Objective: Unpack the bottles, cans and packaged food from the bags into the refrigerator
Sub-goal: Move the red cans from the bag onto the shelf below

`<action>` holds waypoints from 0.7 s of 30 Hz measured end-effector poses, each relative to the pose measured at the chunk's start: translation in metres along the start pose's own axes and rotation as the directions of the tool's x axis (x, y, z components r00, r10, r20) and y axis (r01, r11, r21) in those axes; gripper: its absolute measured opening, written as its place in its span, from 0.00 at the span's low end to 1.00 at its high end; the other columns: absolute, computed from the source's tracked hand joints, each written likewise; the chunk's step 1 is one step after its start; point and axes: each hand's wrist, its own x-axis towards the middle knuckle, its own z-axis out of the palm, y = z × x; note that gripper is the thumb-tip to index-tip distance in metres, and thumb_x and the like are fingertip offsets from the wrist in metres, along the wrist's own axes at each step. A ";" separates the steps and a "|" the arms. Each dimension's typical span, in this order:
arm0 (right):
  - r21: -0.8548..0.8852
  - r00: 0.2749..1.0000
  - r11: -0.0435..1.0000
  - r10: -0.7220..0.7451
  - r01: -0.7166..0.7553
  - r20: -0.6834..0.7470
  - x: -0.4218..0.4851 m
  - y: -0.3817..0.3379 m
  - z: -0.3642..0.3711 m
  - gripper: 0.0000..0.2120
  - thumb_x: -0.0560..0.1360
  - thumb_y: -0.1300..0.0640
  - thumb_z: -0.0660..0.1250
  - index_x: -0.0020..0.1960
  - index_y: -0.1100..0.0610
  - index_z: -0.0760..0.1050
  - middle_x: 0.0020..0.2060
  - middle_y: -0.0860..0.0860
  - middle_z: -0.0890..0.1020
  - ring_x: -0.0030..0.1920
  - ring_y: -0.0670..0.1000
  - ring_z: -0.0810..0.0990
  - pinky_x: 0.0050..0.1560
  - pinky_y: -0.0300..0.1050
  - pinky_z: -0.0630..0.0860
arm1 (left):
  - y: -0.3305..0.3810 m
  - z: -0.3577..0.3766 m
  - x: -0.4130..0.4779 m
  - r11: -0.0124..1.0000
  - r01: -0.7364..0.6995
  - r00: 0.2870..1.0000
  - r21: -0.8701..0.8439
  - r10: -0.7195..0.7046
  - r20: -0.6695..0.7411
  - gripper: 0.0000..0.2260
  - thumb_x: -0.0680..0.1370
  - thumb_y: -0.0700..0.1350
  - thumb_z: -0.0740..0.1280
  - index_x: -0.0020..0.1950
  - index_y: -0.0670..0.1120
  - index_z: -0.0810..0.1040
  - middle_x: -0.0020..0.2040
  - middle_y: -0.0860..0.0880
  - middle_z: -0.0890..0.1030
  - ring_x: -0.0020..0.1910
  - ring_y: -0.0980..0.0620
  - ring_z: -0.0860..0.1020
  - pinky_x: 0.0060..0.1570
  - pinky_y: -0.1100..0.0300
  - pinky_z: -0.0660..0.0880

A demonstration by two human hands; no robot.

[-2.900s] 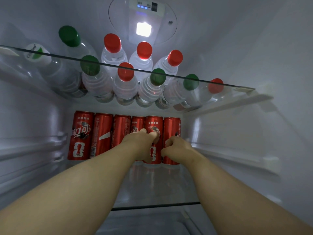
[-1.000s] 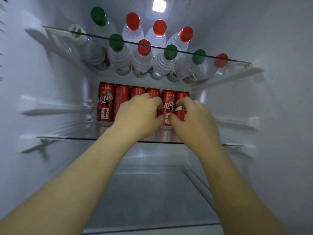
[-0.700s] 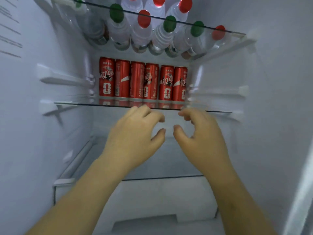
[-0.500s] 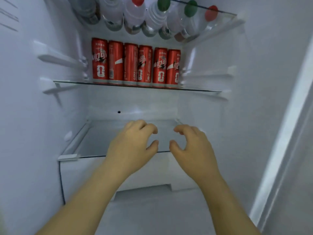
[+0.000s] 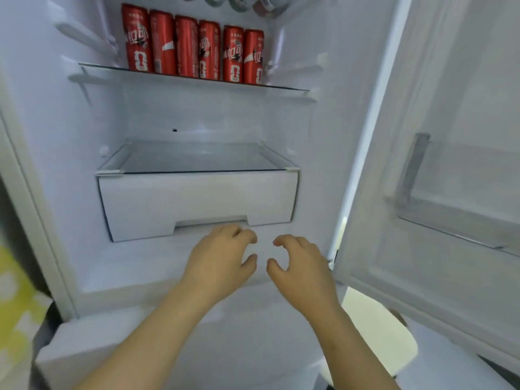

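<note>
Several red cans point(image 5: 194, 47) stand in a row at the back of a glass shelf point(image 5: 197, 81) inside the open refrigerator. The bottoms of several water bottles point(image 5: 253, 2) show on the shelf above, at the top edge of the view. My left hand point(image 5: 222, 261) and my right hand point(image 5: 299, 267) hover side by side, empty, fingers curled and apart, just in front of the refrigerator's lower edge, below the white drawer point(image 5: 197, 202). No bag is in view.
A bare glass shelf point(image 5: 194, 160) lies over the white drawer. The open refrigerator door point(image 5: 439, 170) stands at the right with a clear door bin point(image 5: 461, 220). Something yellow-green point(image 5: 14, 299) shows at the lower left, and a pale floor patch point(image 5: 377, 330) at the lower right.
Both hands let go of the cans and drew back out of the refrigerator, down past the shelves. My view dropped from the bottle shelf to the drawer and the door.
</note>
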 end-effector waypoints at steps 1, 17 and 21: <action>-0.001 1.000 1.000 0.009 -0.009 0.020 -0.018 0.006 -0.004 0.19 0.77 0.50 0.60 0.67 0.49 0.67 0.64 0.47 0.72 0.62 0.49 0.69 0.60 0.42 0.67 | 0.011 0.003 -0.013 1.000 -0.001 1.000 -0.010 0.001 0.023 0.16 0.79 0.52 0.59 0.67 0.53 0.69 0.63 0.55 0.71 0.63 0.54 0.68 0.51 0.62 0.68; -0.172 0.908 0.895 0.418 -0.412 0.003 -0.246 0.105 -0.083 0.19 0.76 0.50 0.59 0.67 0.50 0.67 0.62 0.48 0.73 0.60 0.52 0.70 0.56 0.45 0.68 | 0.199 0.055 -0.135 0.933 -0.317 0.863 -0.172 0.359 0.355 0.15 0.79 0.51 0.58 0.66 0.53 0.69 0.62 0.53 0.72 0.61 0.52 0.68 0.53 0.60 0.70; -0.203 0.808 0.783 0.582 -0.588 -0.096 -0.292 0.128 -0.104 0.19 0.76 0.49 0.58 0.66 0.49 0.67 0.62 0.48 0.73 0.61 0.51 0.70 0.57 0.44 0.67 | 0.249 0.074 -0.142 0.844 -0.464 0.750 -0.270 0.536 0.387 0.16 0.79 0.51 0.58 0.66 0.52 0.70 0.61 0.51 0.72 0.60 0.51 0.69 0.49 0.61 0.67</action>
